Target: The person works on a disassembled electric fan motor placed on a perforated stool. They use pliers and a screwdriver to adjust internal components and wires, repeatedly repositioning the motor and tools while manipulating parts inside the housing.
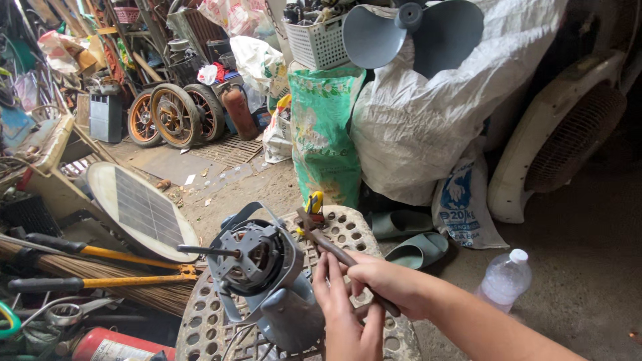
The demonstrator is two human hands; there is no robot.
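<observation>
Far left, long-handled cutters with yellow-and-black grips lie across a broom, and a red extinguisher lies low in the corner; both sit apart from the work. A round solar panel leans tilted just behind the desk's left edge, crowding that side. On the perforated round desk sits a grey fan motor in its housing, tipped so its bare shaft points left toward the panel and the back of the housing faces the person; that lean looks chosen to bring the rear side under the hands. Left hand rises from below, fingers pressed together and laid against the housing's right side, seemingly steadying it; cannot tell whether they pinch anything. Right hand is closed around the handle of brown pliers, the tool angled up-left so its head lies near the motor's upper right edge; jaws too small to read. A small yellow tool stands at the desk's far rim, just past the pliers' head. Behind it a green sack and a big white sack wall in the far side. Right: green sandals on the floor, a plastic bottle, a white fan housing; all well apart
</observation>
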